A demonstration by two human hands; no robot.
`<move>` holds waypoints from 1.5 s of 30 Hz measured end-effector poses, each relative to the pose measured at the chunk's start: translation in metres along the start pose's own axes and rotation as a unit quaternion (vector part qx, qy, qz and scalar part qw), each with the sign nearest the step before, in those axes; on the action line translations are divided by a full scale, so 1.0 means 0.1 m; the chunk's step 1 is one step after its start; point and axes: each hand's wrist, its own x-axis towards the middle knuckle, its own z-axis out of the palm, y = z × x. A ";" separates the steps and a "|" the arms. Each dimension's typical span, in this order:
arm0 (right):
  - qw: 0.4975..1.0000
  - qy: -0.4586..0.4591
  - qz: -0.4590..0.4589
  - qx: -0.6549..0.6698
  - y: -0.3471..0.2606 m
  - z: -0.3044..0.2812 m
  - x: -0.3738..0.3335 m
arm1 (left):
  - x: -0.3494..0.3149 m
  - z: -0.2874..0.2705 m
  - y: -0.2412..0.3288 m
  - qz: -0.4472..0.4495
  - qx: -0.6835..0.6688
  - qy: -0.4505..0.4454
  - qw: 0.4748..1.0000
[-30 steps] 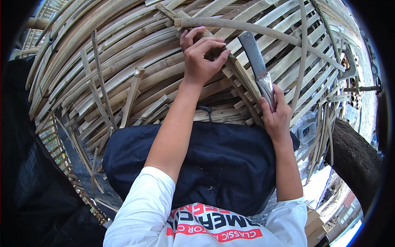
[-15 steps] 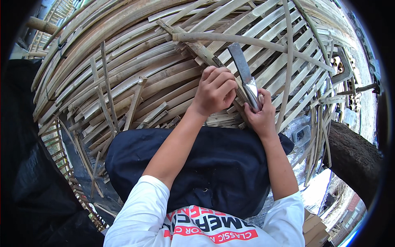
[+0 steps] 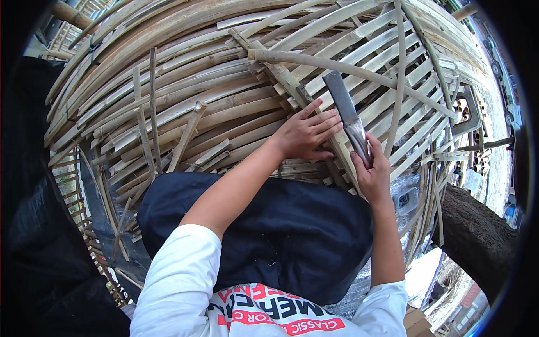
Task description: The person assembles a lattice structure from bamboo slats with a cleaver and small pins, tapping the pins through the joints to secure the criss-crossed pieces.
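Note:
My right hand [image 3: 375, 174] is wrapped round the tubular metal handle of a broad flat-bladed knife [image 3: 343, 101]. Its grey blade points up and away from me, slightly to the left. My left hand [image 3: 307, 133] holds nothing; its fingers are stretched and apart, with the fingertips close to the blade. Beneath both hands a bamboo bar [image 3: 293, 85] slants from the upper left down toward my lap. Whether the left fingers press on that bar or hover over it, I cannot tell. Dark cloth [image 3: 252, 230] covers my lap.
Split bamboo strips [image 3: 191, 73] lie stacked beyond my hands and to the left. A slatted bamboo lattice [image 3: 387, 73] spreads at the right, with a long bamboo strip [image 3: 348, 66] crossing it. A thick dark log [image 3: 477, 236] and a clear plastic container [image 3: 405, 199] are at lower right.
My left hand has gone from curled fingers to an open, stretched hand and moved right and down. The knife and right hand have shifted slightly right and down, as the whole view has shifted.

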 end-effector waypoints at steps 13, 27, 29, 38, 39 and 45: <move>0.996 -0.051 -0.050 -0.061 0.04 0.09 0.15 | -0.08 0.08 -0.01 0.006 0.044 0.024 0.999; 0.990 -0.101 -0.025 -0.098 0.07 0.07 0.18 | -0.12 0.14 -0.05 0.012 0.020 0.019 1.000; 0.996 -0.066 -0.028 -0.061 0.11 0.11 0.14 | -0.12 0.15 -0.06 0.012 0.011 0.017 1.000; 0.992 -0.091 -0.037 -0.082 0.07 -0.01 0.19 | -0.11 0.10 -0.03 0.017 0.058 0.001 0.998; 0.986 -0.134 0.025 -0.097 0.08 -0.03 0.22 | -0.12 0.11 -0.05 0.011 0.046 -0.020 0.999; 0.994 -0.091 -0.017 -0.055 0.09 -0.05 0.25 | -0.14 0.15 -0.06 0.012 0.037 -0.016 0.999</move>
